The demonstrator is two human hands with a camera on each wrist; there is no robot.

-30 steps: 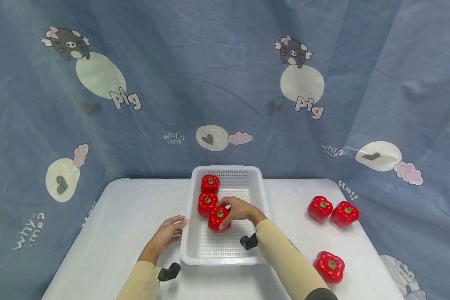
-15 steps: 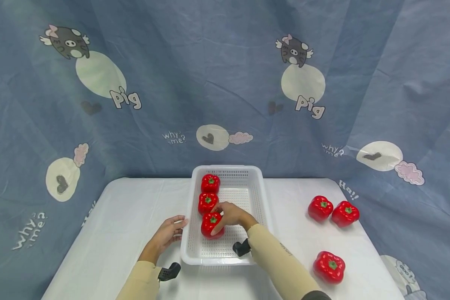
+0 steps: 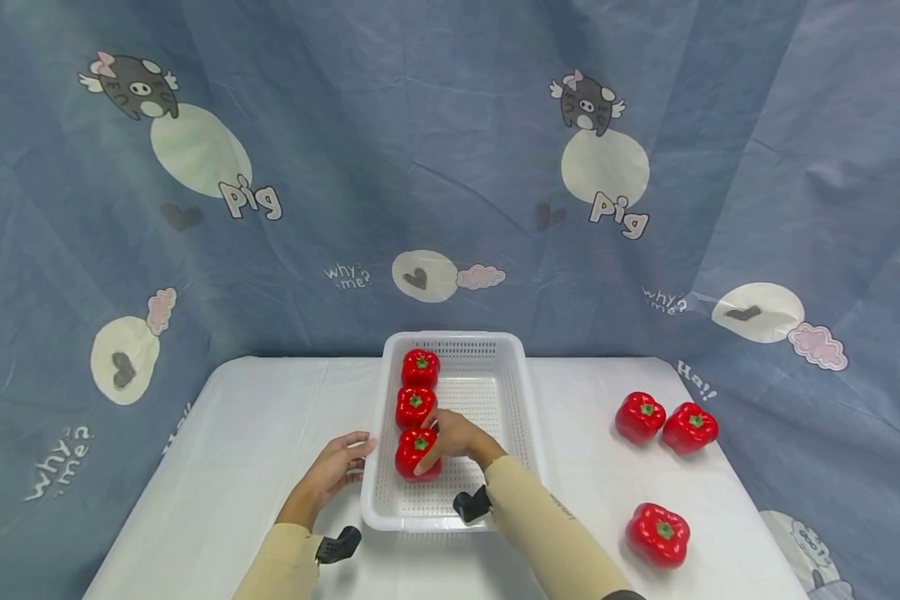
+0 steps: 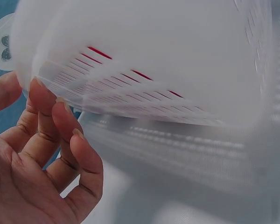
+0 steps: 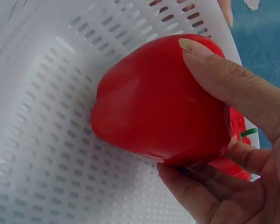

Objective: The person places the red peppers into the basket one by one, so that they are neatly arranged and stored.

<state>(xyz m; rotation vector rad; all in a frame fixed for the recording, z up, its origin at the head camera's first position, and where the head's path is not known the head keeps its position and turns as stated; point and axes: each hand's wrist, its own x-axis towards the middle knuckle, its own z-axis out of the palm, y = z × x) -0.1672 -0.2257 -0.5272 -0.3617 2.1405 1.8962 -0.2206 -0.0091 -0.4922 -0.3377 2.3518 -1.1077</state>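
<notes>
Three bell peppers (image 3: 412, 408) in the basket (image 3: 450, 523), right hand (image 3: 453, 435) pinching the nearest one (image 5: 149, 102); left hand (image 3: 333, 467) touches basket, can't tell if gripping.

A blue cloth (image 3: 450, 108) hangs at twelve o'clock, behind the desk (image 3: 300, 400); I make out a printed pig (image 3: 137, 87) at ten, another pig (image 3: 587, 103) at one, a pink cloud (image 3: 817, 347) at three.

Smooth, glossy peppers (image 5: 144, 102), a translucent plastic basket (image 3: 450, 523), and a matt, creased cloth backdrop (image 3: 360, 167).
</notes>
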